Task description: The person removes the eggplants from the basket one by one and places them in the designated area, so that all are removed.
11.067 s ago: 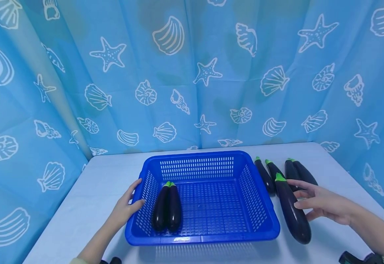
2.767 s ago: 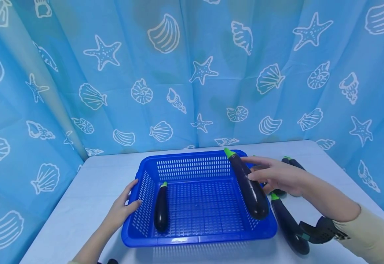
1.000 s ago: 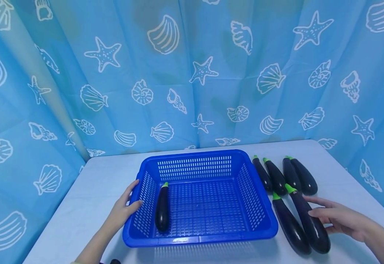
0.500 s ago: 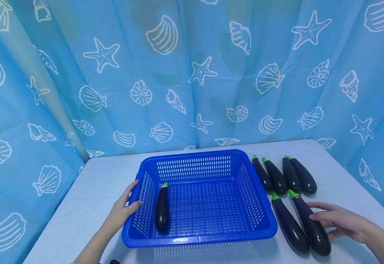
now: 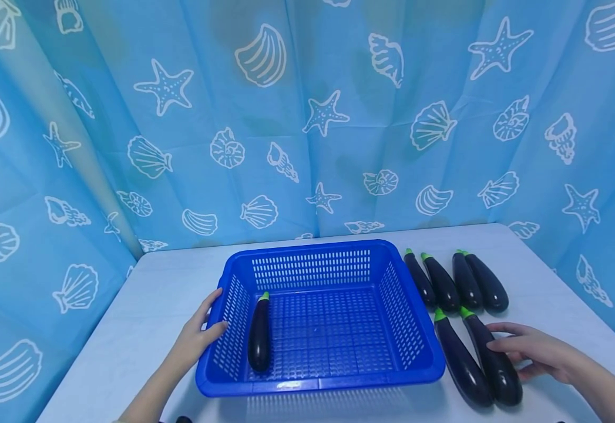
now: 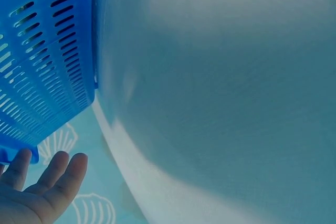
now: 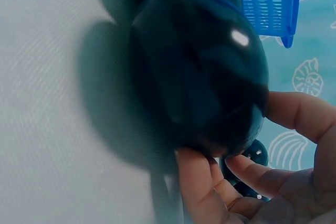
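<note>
A blue plastic basket (image 5: 320, 385) stands on the white table, with one eggplant (image 5: 259, 338) lying along its left side. My left hand (image 5: 197, 335) rests on the basket's left rim, fingers fairly straight and thumb over the edge; in the left wrist view its fingers (image 6: 67, 179) reach toward the rim. Right of the basket, my right hand (image 5: 537, 349) holds an eggplant (image 5: 492, 358) on the table between thumb and fingers. That eggplant lies against another eggplant (image 5: 461, 361). In the right wrist view its rounded end (image 7: 199, 72) fills the middle.
Several more eggplants (image 5: 466, 282) lie in a row behind the held one, green stems pointing back. A blue curtain (image 5: 307, 147) with white shells and starfish hangs behind the table. The table's right edge (image 5: 577, 305) runs past the right hand.
One of the two eggplants in the basket was lifted out by my right hand, carried over the right rim and lowered beside the other front eggplant. Lately it shifted slightly left. The left hand stayed.
</note>
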